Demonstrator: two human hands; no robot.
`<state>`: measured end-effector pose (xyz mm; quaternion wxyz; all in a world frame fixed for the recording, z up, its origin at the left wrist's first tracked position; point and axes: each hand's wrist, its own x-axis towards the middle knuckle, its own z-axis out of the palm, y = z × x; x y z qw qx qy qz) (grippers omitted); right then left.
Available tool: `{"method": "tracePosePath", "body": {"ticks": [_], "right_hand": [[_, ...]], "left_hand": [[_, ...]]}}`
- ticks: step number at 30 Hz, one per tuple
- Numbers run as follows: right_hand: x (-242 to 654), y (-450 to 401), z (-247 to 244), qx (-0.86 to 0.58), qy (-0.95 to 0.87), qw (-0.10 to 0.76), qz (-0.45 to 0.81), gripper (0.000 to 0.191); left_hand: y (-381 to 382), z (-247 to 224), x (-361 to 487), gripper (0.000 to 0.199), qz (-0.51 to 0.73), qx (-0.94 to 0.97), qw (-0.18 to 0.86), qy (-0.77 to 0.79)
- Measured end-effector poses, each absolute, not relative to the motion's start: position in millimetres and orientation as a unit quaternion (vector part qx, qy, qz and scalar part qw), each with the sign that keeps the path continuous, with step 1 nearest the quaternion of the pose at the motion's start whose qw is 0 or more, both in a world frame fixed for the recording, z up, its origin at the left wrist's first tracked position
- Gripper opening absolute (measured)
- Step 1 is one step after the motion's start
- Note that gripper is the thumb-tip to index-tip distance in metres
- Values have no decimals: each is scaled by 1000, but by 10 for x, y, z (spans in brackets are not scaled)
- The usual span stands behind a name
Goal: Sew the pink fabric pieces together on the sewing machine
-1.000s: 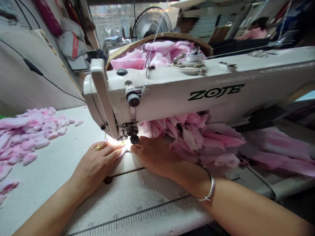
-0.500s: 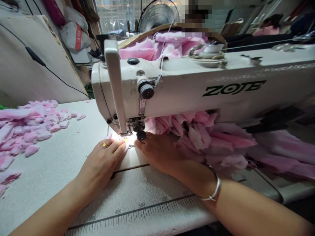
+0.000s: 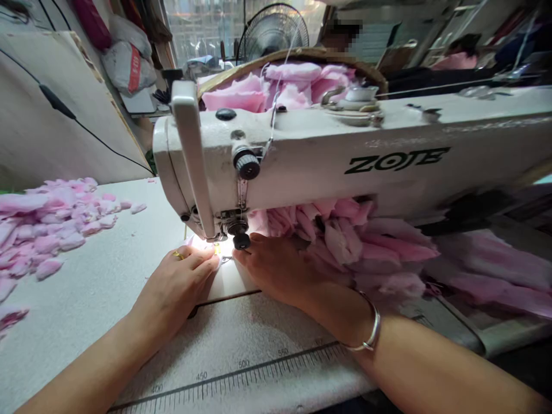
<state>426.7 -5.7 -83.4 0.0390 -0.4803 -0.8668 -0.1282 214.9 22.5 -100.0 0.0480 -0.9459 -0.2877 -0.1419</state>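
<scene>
A white sewing machine [image 3: 302, 149] marked ZOJE stands over the table, its needle area [image 3: 222, 241] brightly lit. My left hand [image 3: 176, 282], with a yellow ring, has its fingers pressed together on a small pink fabric piece [image 3: 192, 242] beside the presser foot; most of that piece is hidden. My right hand [image 3: 276, 267], with a silver bangle [image 3: 374, 328] at the wrist, is closed at the right of the needle area. Its fingertips are partly covered by a black knob [image 3: 241, 241], so what they pinch cannot be made out. Bunched pink fabric [image 3: 345, 238] lies behind it under the machine arm.
Loose pink petal-like pieces [image 3: 56, 224] are heaped on the table's left. A printed ruler scale [image 3: 241, 374] runs along the front edge. Behind the machine are a basket of pink fabric [image 3: 293, 80] and a fan [image 3: 273, 34]. People sit in the background.
The view has shifted slightly, so the machine appears a little further left and lower. Both hands keep nearly the same place by the needle.
</scene>
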Motion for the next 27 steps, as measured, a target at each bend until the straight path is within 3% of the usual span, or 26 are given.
{"method": "tracePosePath", "body": {"ticks": [4, 11, 16, 21, 27], "right_hand": [[4270, 11, -885, -487, -858, 74, -146, 19], [4313, -75, -835, -497, -854, 64, -141, 14], [4292, -113, -798, -487, -863, 30, -129, 14], [4276, -58, -822, -470, -869, 52, -147, 19], [4294, -3, -873, -494, -855, 74, -140, 19]], "left_hand": [[254, -1017, 2178, 22, -148, -941, 54, -299], [256, -970, 2181, 17, -189, -935, 28, -297], [183, -966, 2216, 19, -147, -939, 45, -307], [182, -989, 2249, 19, -114, -939, 45, -323], [281, -1002, 2247, 12, -170, -922, 3, -347]]}}
